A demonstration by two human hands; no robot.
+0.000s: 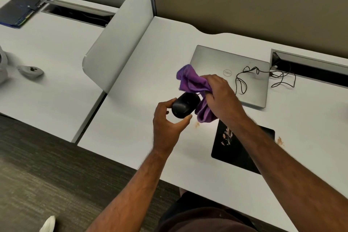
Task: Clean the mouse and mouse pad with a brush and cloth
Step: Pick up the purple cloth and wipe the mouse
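One black mouse [185, 105], smooth, rounded and glossy, is held in the air above the white worktop [131, 100], just left of the mouse pad. It is gripped by the left hand [167, 124], whose thumb [185, 118] and fingers [165, 104] are curled round its near end. One purple cloth [192, 83], soft and crumpled, is bunched in the right hand [220, 96]; its fingers are curled tightly into the fabric, and the cloth is pressed against the far and right sides of the mouse, with loose folds standing up above the hand and hanging down below it. One black mouse pad [226, 149] lies flat on the worktop under the right forearm, marked with a cluster of pale pinkish flecks [227, 136]; whether these are a print or debris cannot be told. Two small orange-brown smudges are seen on the worktop, one [197, 124] beside the pad's upper left corner and one [280, 141] by its right edge. Behind the hands one closed silver laptop [212, 58] is lying, with a thin black cable [250, 73] looped across its lid. On the neighbouring desk to the left, beyond a grey divider [116, 39], one pale grey mouse [31, 70] and one dark blue folder [20, 9] are seen.
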